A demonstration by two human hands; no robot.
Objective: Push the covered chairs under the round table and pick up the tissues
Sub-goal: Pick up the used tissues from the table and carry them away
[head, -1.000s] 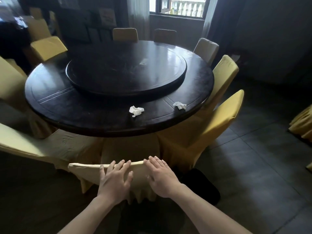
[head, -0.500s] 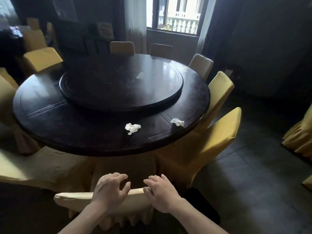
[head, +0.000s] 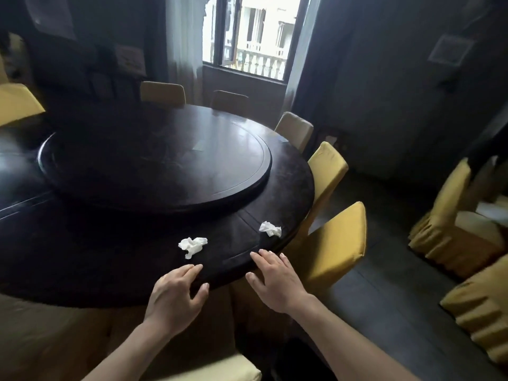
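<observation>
I see the round counter [head: 82, 243], dark and glossy, with yellow-covered chairs [head: 338, 243] tucked round its rim. My left hand [head: 176, 298] and right hand [head: 277, 281] hover at the near edge, each grip apart and empty. Two crumpled white tissues lie there: one [head: 192, 245] ahead of my left fingers, another [head: 270, 229] beyond my right.

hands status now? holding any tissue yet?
Left hand: open, empty, reaching over the table edge.
Right hand: open, empty, reaching over the same edge.

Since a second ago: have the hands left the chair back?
Yes. Left hand and right hand moved forward off the chair back, now over the table edge.
</observation>
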